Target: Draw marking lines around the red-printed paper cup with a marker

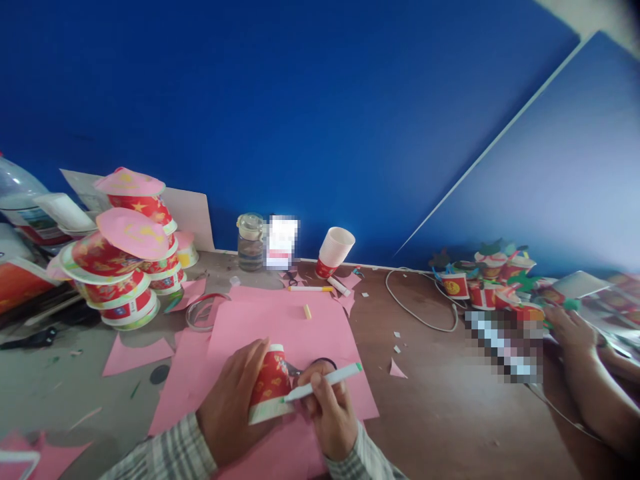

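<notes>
My left hand (233,393) is wrapped round a red paper cup (273,383) with a gold pattern, tilted over pink paper (280,313). Pale green shows along the cup's wide white edge. A white marker (325,383) with a green end is gripped in my right hand (334,417), its tip touching or very close to that edge. Behind these fingers part of a pair of scissors (294,371) with a dark handle shows; I cannot tell whether they lie on the paper or are held too.
Decorated cup stacks (127,303) with pink tops stand at left. Behind the paper are a glass jar (250,243), leaning stacked cups (336,250) and a yellow-capped marker (310,289). At right are small cup crafts (484,293), a cable (425,327) and another person's hand (570,327).
</notes>
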